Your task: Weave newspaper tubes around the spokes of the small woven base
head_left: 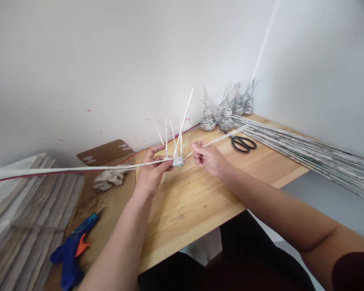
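Observation:
My left hand (154, 169) grips a small woven paper base (178, 162) just above the wooden table. Several thin rolled-paper stakes (185, 115) stand up from its rim, some leaning outward. A long white paper tube (109, 167) runs off to the left past my left hand. Right of the base, my right hand (206, 158) is closed, pinching a paper strand (221, 138) between thumb and fingers. One end of that strand reaches the base; the other points up to the right.
Woven paper gourd shapes (208, 119) stand by the wall. Black-handled scissors (243, 144) lie near a bundle of long paper tubes (306, 153) that overhangs the wooden table (188, 218). A blue glue gun (74, 250), a rag (109, 178) and stacked paper (33, 218) are at left.

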Available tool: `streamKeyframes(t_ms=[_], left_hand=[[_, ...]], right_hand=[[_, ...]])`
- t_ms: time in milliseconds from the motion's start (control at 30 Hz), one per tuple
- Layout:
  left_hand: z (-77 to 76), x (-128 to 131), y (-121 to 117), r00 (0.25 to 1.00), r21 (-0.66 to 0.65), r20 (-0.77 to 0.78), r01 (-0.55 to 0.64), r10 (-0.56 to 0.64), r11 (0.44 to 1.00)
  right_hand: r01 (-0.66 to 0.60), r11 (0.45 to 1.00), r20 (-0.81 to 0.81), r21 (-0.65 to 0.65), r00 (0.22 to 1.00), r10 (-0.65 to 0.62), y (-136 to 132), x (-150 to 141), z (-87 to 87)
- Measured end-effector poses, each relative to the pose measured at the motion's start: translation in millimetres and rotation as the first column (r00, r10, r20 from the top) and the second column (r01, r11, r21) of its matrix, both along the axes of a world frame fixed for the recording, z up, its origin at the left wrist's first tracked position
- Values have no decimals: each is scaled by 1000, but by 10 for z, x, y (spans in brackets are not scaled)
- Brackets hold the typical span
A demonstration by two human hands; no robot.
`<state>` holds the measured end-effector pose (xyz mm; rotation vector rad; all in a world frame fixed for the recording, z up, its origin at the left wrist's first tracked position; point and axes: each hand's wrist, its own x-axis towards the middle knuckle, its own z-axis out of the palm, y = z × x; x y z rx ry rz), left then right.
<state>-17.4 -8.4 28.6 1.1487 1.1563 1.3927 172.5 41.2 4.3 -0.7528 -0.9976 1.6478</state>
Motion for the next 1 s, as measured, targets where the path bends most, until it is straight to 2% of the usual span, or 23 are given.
streamKeyframes(t_ms=[100,167,300,400,467,533,667,800,1000], left_hand=[[2,34,-19,998,55,-67,2,1,998],[-6,42,-24,995,75,-104,3,5,997],[-17,40,-23,991,45,-134,12,-6,999],[-21,46,-22,981,38,-192,-4,11,999],[-28,56,-22,973,52,-230,-14,25,999],[-40,70,-23,967,70,-253,-9,26,997],[-57,108,-37,936,104,-351,-2,38,995],[-65,128,-52,900,107,-434,12,36,994],[-113,107,-28,906,118,-423,49,6,992]], right_hand=[[59,996,18,64,998,-61,-25,-6,20],[56,997,9,54,998,-56,-35,-7,33],[69,998,-40,-10,997,-70,-26,5,44],[77,996,-12,46,997,-77,-23,27,46],[27,990,81,140,996,-39,-42,36,48],[-84,974,245,209,969,31,-80,32,45],[-295,926,509,237,849,141,-154,-15,6],[-332,928,573,170,799,181,-165,-55,-36],[-300,943,542,144,821,178,-124,-54,-50]])
